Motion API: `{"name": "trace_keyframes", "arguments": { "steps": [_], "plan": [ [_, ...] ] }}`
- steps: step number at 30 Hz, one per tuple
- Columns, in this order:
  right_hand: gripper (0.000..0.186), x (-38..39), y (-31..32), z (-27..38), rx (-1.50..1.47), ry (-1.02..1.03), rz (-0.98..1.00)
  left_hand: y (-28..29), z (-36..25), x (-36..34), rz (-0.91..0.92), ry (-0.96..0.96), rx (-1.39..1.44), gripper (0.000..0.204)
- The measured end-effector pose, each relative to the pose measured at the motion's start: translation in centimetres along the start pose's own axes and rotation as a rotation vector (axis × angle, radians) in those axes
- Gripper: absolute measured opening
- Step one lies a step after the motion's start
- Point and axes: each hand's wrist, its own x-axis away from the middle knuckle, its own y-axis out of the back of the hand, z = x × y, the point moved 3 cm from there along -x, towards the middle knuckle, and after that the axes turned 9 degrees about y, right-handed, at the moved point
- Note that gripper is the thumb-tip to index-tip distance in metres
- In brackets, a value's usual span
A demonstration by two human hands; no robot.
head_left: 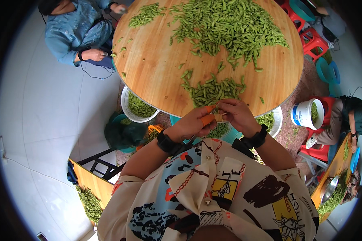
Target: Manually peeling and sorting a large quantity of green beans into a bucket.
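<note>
Beside pods (214, 90), the left hand (191, 121) grips an orange tool (207, 119) (partly hidden).

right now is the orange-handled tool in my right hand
No, the orange-handled tool is in the left hand, with the right hand close beside it.

Cream short-sleeved shirt (195, 193), multicoloured print, red chain motifs, silvery front buttons (208, 202); black left wristband (165, 141); black right wristband (258, 139).
</note>
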Motion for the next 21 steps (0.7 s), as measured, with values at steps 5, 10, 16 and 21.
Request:
{"name": "trace_keyframes", "arguments": {
  "steps": [5,10,16,21],
  "plan": [
    [0.02,0.0,-0.4,0.1,-0.021,-0.009,-0.012,0.3,0.3,-0.1,-0.005,0.011,0.041,0.019],
    [0.019,-0.3,-0.4,-0.2,0.006,-0.024,-0.006,0.6,0.7,-0.4,-0.03,0.004,0.062,0.018],
    [0.016,-0.4,-0.8,0.2,-0.128,-0.115,0.086,0.3,0.4,0.4,-0.02,-0.004,0.112,0.015],
    [0.015,-0.1,-1.0,0.3,-0.295,-0.175,0.234,0.3,1.0,0.7,0.046,0.003,0.249,0.014]
  ]
}}
